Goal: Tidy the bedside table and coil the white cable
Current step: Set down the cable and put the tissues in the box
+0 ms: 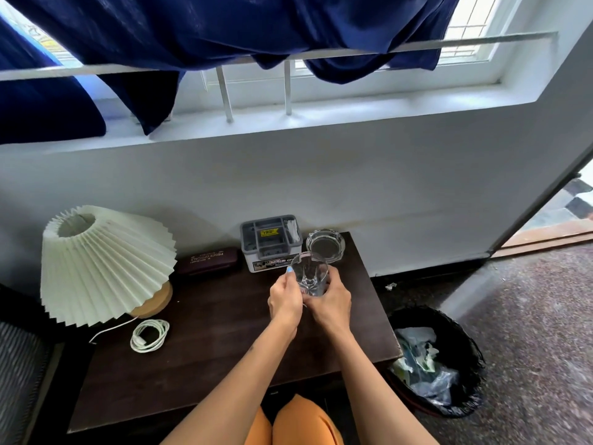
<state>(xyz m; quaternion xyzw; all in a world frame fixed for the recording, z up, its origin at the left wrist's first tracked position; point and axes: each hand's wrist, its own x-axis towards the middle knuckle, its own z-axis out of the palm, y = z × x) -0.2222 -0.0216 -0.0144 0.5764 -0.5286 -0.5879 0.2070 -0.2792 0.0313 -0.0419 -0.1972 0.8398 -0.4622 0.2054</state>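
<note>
At the far left of the dark counter (205,348) I noted a pleated white lamp (102,264), its shade tilted on a wooden base. Just right of that base the white cable (150,335) lay coiled in a loose loop on the counter, one strand trailing left to the edge. Behind it, against the wall, lay a dark spectacle case (208,260), closed. Next stood a grey organiser box (271,242); its compartments held a yellow-labelled item and some white pieces I could not identify. My left hand (285,298) and right hand (329,303) each had a closed grip on a clear drinking glass (312,276), which appeared empty. Behind it sat a glass ashtray (325,245), also empty. On the floor to the right stood a black-lined waste bin (455,364) holding crumpled wrappers and paper.
</note>
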